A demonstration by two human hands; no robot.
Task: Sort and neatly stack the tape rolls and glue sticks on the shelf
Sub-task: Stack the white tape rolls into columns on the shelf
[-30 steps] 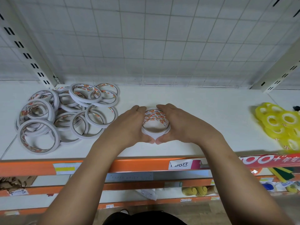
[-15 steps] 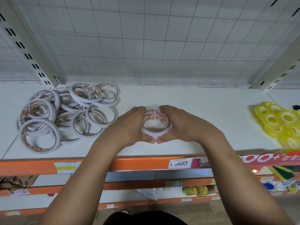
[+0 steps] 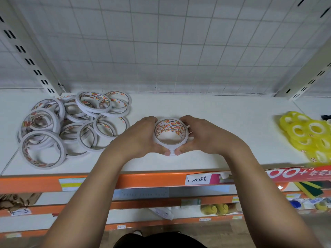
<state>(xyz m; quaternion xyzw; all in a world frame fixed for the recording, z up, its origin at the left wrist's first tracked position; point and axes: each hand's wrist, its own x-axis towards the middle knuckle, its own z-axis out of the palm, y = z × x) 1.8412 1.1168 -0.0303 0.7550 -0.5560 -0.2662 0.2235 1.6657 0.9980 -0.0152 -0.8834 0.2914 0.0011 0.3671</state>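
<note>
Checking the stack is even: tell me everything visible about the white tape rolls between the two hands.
The white stack of ring-shaped tape rolls looks like several thin rolls piled flat, holes aligned, facing up. Its outside is white; the inner wall shows rows of red and yellow print. It stands on the white shelf board, near the front. The left hand and right hand cup its sides, thumbs on its near edge.

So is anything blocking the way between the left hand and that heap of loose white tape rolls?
Nothing visible does. Both the left hand and right hand grip the small stack of tape rolls mid-shelf; the loose heap lies just left of the left hand on the shelf, with nothing between.
</note>
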